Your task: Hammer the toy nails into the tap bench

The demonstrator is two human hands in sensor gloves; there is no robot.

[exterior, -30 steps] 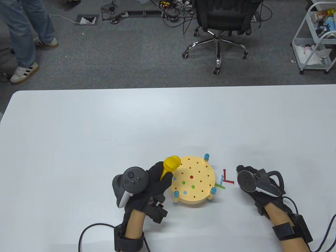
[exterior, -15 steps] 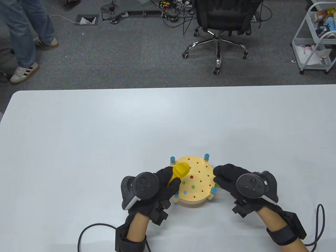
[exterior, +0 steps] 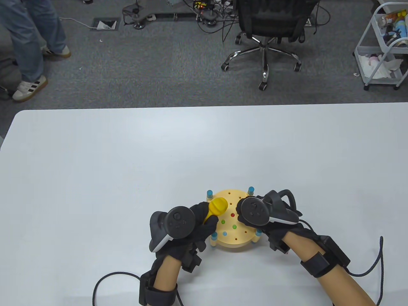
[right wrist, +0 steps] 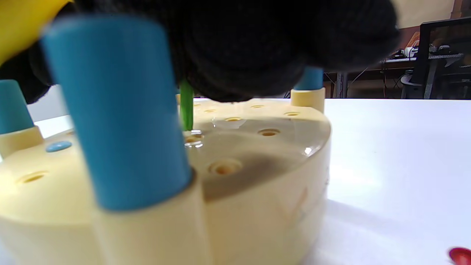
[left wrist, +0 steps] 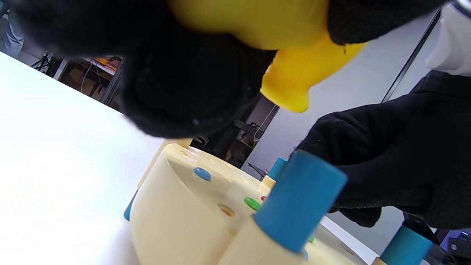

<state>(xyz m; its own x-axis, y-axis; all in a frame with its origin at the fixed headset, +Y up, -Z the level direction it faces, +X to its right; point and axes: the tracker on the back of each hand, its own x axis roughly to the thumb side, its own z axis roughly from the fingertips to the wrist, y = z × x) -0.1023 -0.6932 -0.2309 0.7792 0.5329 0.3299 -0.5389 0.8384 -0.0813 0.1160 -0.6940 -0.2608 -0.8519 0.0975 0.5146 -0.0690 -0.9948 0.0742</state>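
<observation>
Low in the frame's center, the left hand (exterior: 191,223) grips the yellow hammer (exterior: 216,208) over the bench (exterior: 234,242), the right hand (exterior: 255,220) pinches a green nail (right wrist: 186,110) upright in a hole, about 5 heads sit flush, many holes remain.

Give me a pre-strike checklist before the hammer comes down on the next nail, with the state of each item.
1. Hammer gripped in the left hand: ok.
2. Green nail standing upright at a hole in the bench: ok, seen in the right wrist view.
3. Right hand holding that nail: it sits right over it, but the actual grip is hidden: cannot tell.
4. Right fingers out of the hammer's path: not ok, they lie close under the hammer head.
5. Bench resting flat on the table: ok.
6. Nail seated deep enough to stand alone: cannot tell.
</observation>
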